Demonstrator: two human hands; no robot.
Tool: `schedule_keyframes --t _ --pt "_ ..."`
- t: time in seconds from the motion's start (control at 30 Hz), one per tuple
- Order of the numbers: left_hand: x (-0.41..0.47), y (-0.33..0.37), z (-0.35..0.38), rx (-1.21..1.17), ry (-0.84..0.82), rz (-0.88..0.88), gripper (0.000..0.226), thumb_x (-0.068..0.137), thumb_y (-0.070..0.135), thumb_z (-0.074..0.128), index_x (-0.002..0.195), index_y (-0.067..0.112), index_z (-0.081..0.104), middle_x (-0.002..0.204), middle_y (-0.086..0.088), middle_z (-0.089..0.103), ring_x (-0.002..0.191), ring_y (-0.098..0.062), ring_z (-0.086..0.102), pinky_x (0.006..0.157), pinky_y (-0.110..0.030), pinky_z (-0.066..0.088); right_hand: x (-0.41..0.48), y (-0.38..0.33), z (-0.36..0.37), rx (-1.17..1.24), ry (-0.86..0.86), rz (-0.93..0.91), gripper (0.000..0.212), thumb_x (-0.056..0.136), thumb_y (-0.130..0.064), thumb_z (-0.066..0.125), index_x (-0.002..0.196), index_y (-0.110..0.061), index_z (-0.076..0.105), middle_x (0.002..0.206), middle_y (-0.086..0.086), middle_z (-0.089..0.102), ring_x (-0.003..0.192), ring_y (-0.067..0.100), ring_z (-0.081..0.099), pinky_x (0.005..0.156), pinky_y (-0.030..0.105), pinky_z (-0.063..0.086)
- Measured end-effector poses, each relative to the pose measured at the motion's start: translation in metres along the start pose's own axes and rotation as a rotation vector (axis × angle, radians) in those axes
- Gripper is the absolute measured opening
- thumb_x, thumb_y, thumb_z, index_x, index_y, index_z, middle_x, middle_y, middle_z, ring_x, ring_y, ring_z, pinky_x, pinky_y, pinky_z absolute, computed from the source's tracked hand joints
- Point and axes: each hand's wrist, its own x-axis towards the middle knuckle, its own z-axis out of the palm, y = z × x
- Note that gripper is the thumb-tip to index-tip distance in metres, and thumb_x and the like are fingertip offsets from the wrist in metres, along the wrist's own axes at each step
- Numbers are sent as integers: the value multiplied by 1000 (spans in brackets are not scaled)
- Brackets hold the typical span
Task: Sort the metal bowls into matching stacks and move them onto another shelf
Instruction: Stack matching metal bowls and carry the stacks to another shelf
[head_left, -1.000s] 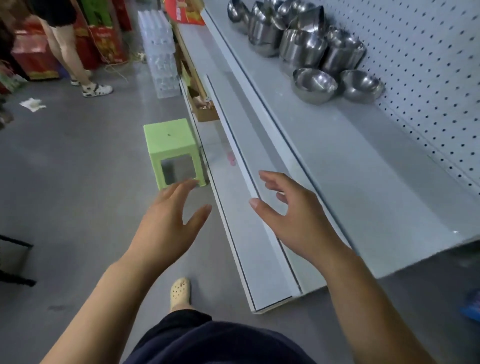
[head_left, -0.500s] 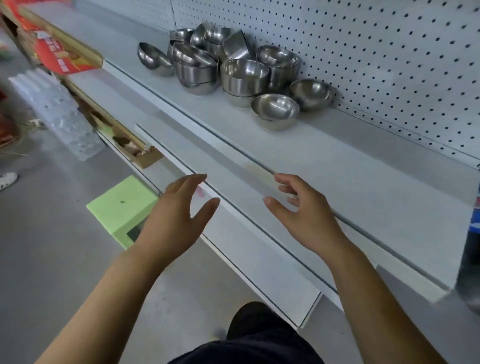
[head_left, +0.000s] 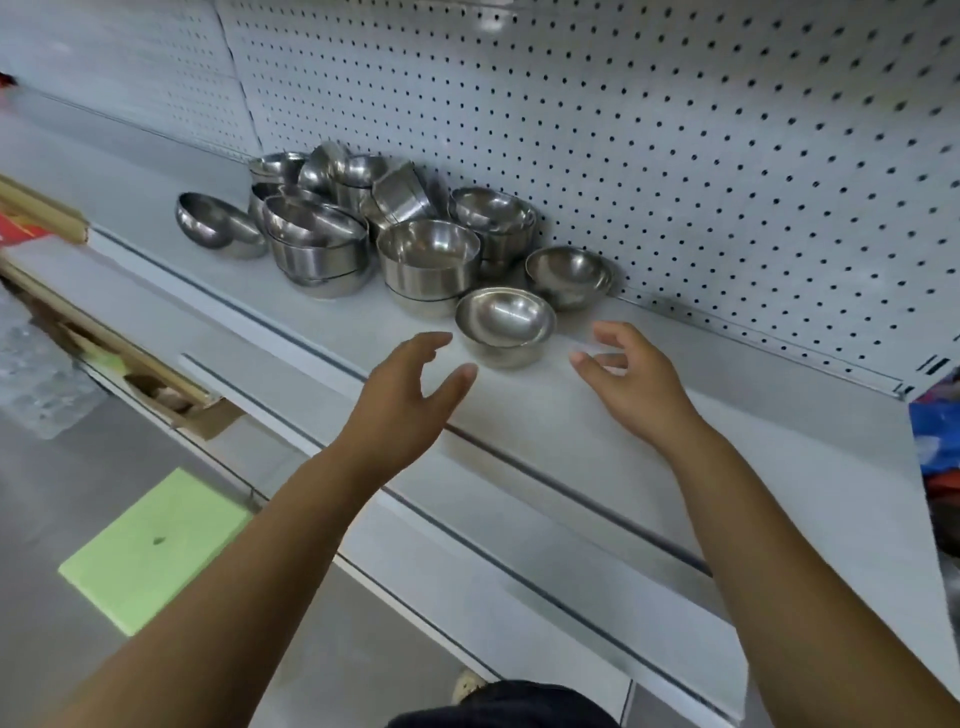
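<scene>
My left hand and right hand hover open, empty, flanking one bowl; two more single bowls sit nearby.

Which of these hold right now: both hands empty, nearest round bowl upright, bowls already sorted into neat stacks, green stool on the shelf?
1. Both hands are empty. True: the left hand and right hand are open, either side of the nearest round bowl.
2. That bowl sits upright. True.
3. The bowls are sorted into neat stacks. False: the bowl pile is jumbled, some tipped.
4. The green stool is on the shelf. False: it stands on the floor.
</scene>
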Motion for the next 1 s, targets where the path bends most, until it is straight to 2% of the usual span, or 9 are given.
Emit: schedule_keyframes --t 0.13,0.23,0.3,0.4,0.53,0.63,0.7,0.87,1.0 --pt "53 -5 9 -177 95 -29 51 98 52 56 141 24 52 140 6 57 128 -12 52 110 -40 46 55 -6 10 -11 103 57 48 100 -49 59 141 -25 54 142 0 57 124 17 57 103 35 48" --pt "78 -12 25 -233 65 -28 46 100 52 51 137 24 55 133 7 61 124 -12 56 107 -43 48 82 -5 20 -22 229 17 40 103 -40 57 136 -17 60 141 7 56 127 24 56 100 36 48" --pt "90 -15 34 -267 65 3 45 102 50 48 136 23 55 128 9 62 120 -10 57 104 -38 50 92 -3 25 -59 264 -16 37 104 -35 58 133 -12 62 137 10 56 123 26 57 95 32 44" --pt "99 -19 43 -311 73 32 44 104 48 46 138 22 55 125 8 63 114 -7 59 94 -25 48 104 7 24 -92 254 -53 33 103 -34 59 122 -8 67 116 3 60 105 21 58 88 32 43" --pt "97 -31 49 -328 114 37 25 105 41 48 121 29 63 108 21 67 99 10 60 79 -6 42 114 28 23 -94 258 -52 39 95 -51 64 115 -17 65 119 2 64 110 21 60 89 37 49" --pt "99 -35 48 -328 104 64 23 105 39 49 119 32 66 107 24 68 101 13 60 79 -1 41 118 37 26 -78 280 -39 26 93 -42 71 101 -18 62 104 -1 65 94 17 61 72 22 43" --pt "100 -35 48 -331 98 71 24 105 39 50 119 30 67 106 24 69 100 10 61 79 -1 41 120 39 27 -64 306 -39 25 92 -39 73 98 -17 62 100 -2 66 90 15 59 68 15 38" --pt "101 -40 49 -377 99 67 25 104 42 50 117 31 69 105 23 70 103 3 63 83 -5 43 113 42 25 54 405 -88 20 95 -36 71 101 -19 63 107 0 67 103 19 63 83 22 49" --pt "103 -43 50 -385 110 65 26 105 41 48 117 32 70 105 22 71 104 1 63 84 -5 43 99 33 28 229 537 -207 10 99 -45 63 98 -39 55 109 -7 67 107 8 66 97 27 55"
